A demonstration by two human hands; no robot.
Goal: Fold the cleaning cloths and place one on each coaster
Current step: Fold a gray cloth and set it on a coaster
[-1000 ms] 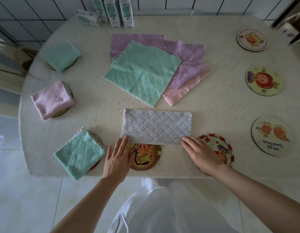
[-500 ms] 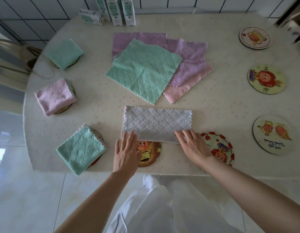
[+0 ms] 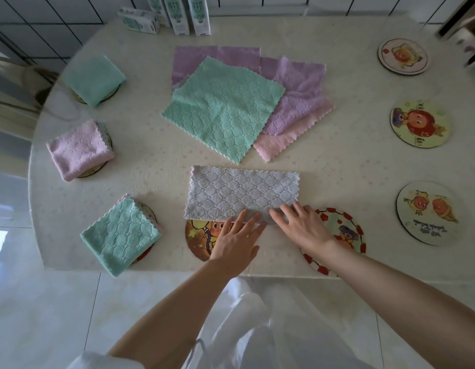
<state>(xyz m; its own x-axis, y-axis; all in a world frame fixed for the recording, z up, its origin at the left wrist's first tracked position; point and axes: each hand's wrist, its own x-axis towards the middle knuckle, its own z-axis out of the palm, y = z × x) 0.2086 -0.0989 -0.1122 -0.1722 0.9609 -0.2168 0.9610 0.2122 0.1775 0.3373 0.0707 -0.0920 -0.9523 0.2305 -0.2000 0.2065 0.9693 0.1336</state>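
Table point(image 3: 351, 161): pale top, fills most of the frame.

Unfolded pile, upper centre: green cloth point(image 3: 223, 110) on top, purple cloths point(image 3: 297, 94) under it, pink cloth point(image 3: 287, 139) at the bottom, poking out lower right.

Grey cloth point(image 3: 241, 194): centre frame, just below the pile, folded once into a long strip, flat on the table. Its near edge overlaps the top of the orange coaster point(image 3: 197, 238).

Bare coasters down the right side: three point(image 3: 427, 213), well apart from each other. A red-rimmed coaster point(image 3: 343, 230) sits lower centre-right, partly under the right wrist.

Left side, three folded cloths, each on its own coaster: green lower left point(image 3: 120, 235), pink mid left point(image 3: 79, 149), green upper left point(image 3: 94, 78).

Left hand point(image 3: 237, 241): flat, fingers straight and spread, tips on the grey cloth's near edge, palm over the orange coaster. Nothing gripped.

Right hand point(image 3: 303, 227): flat too, fingers straight, tips on the same edge near its right corner. Nothing gripped.

Cartons point(image 3: 177, 12): top edge, three upright, one lying to their left.
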